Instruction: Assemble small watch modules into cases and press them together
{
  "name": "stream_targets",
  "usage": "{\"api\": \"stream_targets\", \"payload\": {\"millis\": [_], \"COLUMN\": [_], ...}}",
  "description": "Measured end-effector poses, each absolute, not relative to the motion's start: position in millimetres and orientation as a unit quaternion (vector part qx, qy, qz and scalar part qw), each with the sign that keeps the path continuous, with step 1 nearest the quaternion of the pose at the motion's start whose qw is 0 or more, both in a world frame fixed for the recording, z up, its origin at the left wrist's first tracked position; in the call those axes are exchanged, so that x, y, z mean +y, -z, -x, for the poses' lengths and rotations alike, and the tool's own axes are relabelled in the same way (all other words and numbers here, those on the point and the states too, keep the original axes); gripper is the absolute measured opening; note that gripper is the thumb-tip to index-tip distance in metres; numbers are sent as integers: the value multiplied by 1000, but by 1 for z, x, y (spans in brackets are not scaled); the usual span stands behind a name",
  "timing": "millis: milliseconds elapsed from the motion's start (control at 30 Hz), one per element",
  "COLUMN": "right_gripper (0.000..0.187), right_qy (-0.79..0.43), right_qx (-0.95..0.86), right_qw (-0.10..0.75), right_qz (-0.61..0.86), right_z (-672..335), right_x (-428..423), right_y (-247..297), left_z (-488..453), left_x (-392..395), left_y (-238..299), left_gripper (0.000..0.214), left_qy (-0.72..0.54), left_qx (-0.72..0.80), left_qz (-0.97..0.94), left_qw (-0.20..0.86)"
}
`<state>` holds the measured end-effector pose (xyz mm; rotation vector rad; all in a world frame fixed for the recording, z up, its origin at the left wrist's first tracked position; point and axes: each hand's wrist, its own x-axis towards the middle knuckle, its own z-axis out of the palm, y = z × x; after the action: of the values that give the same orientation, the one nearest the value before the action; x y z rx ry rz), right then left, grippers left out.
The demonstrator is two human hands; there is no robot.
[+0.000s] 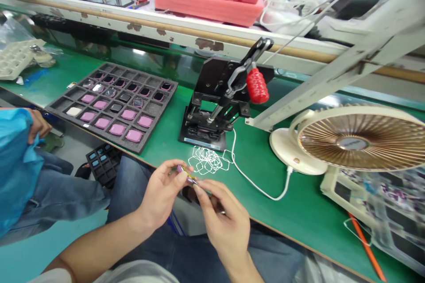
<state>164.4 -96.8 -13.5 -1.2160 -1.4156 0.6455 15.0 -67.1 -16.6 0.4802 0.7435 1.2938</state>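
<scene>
Honestly, the left hand [162,196] and right hand [226,223] pinch a tiny purple-yellow part [186,174] narrowly by its edges; looks light, fragile.

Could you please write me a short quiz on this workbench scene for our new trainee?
1. What do the left hand and right hand pinch between them?
2. True or false: the pile of thin white loops lies on the green bench in front of the hand press.
3. What colour is the press's lever grip? A) red B) blue C) white

Key: 1. A small purple and yellow item; 2. True; 3. A
</scene>
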Motion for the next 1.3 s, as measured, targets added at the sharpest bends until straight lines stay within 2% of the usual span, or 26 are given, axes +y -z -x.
{"api": "stream_targets", "payload": {"millis": [67,233,367,533,733,900,1300], "right_gripper": [8,41,43,40,44,49,24], "right_qy": [-364,-612,-699,-753,-720,-596,-409], "right_qx": [-509,-276,-210,-164,-172,-251,-450], "right_qw": [558,539,522,510,541,591,553], "right_qz": [546,508,441,381,399,482,570], "right_z": [-165,-159,-154,-149,-137,-129,-144], "right_x": [-99,-96,-95,-95,-92,-90,-110], "right_y": [16,23,24,23,28,37,42], "left_z": [-17,-23,-25,-24,-22,-22,-20], "left_x": [-68,-69,-68,-66,-65,-67,-73], "left_y": [18,21,22,24,31,32,32], "left_gripper": [27,22,21,21,21,22,23], "left_qy": [-589,-632,-653,-655,-657,-662,-651], "left_qx": [327,298,292,276,269,276,277], "left_qz": [-230,-287,-305,-321,-333,-324,-326], "left_qw": [702,655,629,626,621,617,627]}}
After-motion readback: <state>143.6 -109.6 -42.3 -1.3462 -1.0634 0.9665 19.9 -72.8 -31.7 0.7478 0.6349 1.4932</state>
